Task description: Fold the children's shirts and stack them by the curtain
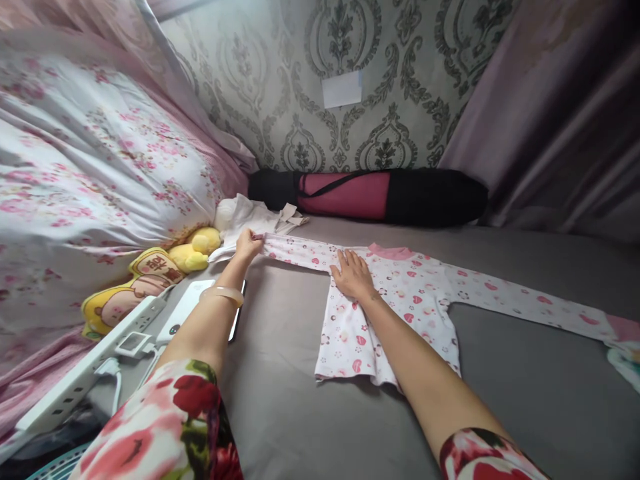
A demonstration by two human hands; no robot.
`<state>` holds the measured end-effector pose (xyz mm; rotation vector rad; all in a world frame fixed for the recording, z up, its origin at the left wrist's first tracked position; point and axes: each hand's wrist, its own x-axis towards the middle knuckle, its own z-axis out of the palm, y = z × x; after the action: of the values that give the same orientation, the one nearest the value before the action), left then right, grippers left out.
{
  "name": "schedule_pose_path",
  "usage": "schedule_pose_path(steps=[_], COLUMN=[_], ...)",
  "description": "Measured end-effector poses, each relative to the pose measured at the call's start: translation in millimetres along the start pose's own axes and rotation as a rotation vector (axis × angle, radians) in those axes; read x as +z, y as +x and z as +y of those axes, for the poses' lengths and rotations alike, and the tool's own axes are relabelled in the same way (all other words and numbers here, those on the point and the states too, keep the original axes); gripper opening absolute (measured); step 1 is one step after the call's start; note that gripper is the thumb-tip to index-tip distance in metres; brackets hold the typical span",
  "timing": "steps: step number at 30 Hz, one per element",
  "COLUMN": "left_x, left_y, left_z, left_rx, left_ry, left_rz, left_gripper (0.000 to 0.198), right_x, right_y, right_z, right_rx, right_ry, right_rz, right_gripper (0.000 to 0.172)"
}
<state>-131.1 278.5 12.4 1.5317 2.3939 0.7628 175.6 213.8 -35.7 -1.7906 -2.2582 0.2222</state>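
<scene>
Head view shows the left hand pinching the cuff of a shirt on the grey sheet, likely for tautness, while the right hand, open and flat, seemingly anchors its shoulder.

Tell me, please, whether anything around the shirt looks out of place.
The white cloth lies bunched just beyond the left hand, which looks untidy beside the shirt, spread with both sleeves out. I see nothing spilled or damaged.
</scene>
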Motion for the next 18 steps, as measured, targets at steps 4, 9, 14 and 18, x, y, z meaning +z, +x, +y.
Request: schedule_pose_path(steps=[4, 9, 14, 18], left_x=[12.2, 24.9, 30.1, 69.5], left_y=[-3.3, -19.7, -33.0, -68.6], left_z=[-3.0, -0.4, 39.2, 92.3], left_rx=[0.019, 0.034, 0.288, 0.686], left_ry=[0.183, 0.329, 0.488, 0.194], left_rz=[-0.001, 0.034, 0.169, -0.158], left_gripper=[0.019, 0.027, 0.030, 0.034], right_x=[0.3, 0.9, 1.6, 1.1], right_y=[-0.7, -1.3, -1.0, -0.5], right_z=[-0.6, -0.9, -1.4, -1.1], right_rx=[-0.002, -0.002, 0.004, 0.008], right_ry=[0.002, 0.006, 0.011, 0.003], right_rz=[0.013, 0.029, 0.032, 0.031], right_gripper=[0.060, 0.060, 0.060, 0.060])
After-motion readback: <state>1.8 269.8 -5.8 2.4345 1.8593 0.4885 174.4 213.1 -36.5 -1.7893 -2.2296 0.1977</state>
